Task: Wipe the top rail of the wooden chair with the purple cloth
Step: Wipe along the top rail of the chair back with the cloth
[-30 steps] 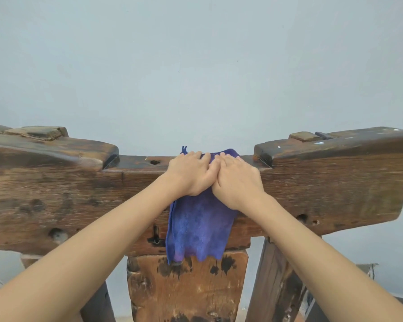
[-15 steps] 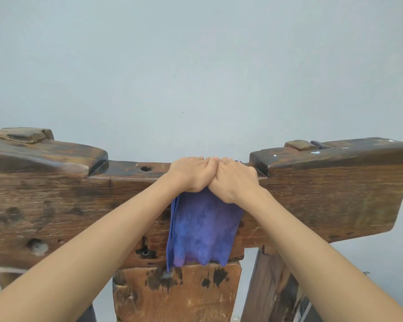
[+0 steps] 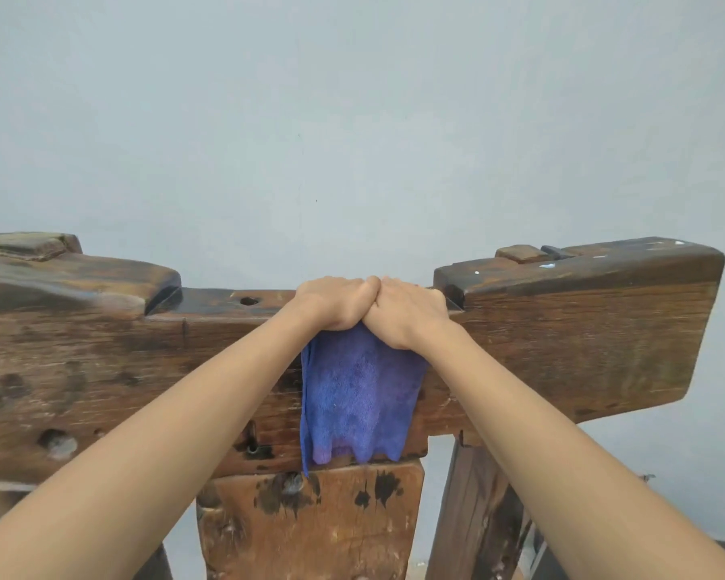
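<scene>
Left hand [image 3: 331, 303]: curled over purple cloth [image 3: 358, 395], pressing it onto top rail [image 3: 227, 301].
Right hand [image 3: 407, 313]: same, touching left, likely for even pressure.
Cloth: hangs down rail's front.

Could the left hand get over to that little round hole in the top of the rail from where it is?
Probably yes. The left hand rests on the purple cloth, and the round hole lies just beside it on the top rail, with only bare wood between.
</scene>
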`<action>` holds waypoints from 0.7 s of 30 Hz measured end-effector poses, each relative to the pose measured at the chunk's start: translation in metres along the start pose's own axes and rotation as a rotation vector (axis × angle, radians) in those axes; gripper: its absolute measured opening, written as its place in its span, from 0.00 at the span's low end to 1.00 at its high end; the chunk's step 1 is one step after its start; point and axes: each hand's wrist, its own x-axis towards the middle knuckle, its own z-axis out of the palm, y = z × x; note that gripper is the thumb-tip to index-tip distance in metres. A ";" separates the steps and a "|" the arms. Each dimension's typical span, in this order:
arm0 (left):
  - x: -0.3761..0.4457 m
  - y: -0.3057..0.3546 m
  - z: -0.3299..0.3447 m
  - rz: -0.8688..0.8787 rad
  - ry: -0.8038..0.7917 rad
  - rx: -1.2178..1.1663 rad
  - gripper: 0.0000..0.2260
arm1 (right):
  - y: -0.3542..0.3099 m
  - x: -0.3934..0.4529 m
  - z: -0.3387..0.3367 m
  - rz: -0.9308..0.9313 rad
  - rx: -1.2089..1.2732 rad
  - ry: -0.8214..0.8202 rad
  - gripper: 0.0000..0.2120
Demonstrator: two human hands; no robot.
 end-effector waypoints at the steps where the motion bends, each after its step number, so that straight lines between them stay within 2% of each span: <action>1: -0.002 -0.001 0.003 0.016 0.014 0.002 0.24 | 0.001 -0.003 0.002 -0.006 -0.002 0.008 0.22; 3: -0.004 -0.003 0.009 0.028 0.059 -0.075 0.20 | 0.005 -0.007 0.006 -0.011 0.004 0.031 0.23; 5: -0.001 -0.005 0.009 0.021 0.039 -0.114 0.18 | 0.007 -0.007 0.007 -0.001 0.011 0.046 0.24; 10: 0.018 0.002 0.002 -0.002 -0.083 -0.142 0.26 | 0.011 0.017 0.007 0.019 0.007 -0.045 0.27; 15: 0.033 0.002 0.000 -0.051 -0.032 -0.211 0.26 | 0.018 0.039 -0.001 0.035 0.047 -0.226 0.32; 21: 0.033 0.011 -0.004 -0.048 -0.061 -0.137 0.31 | 0.020 0.040 -0.007 0.073 0.054 -0.269 0.29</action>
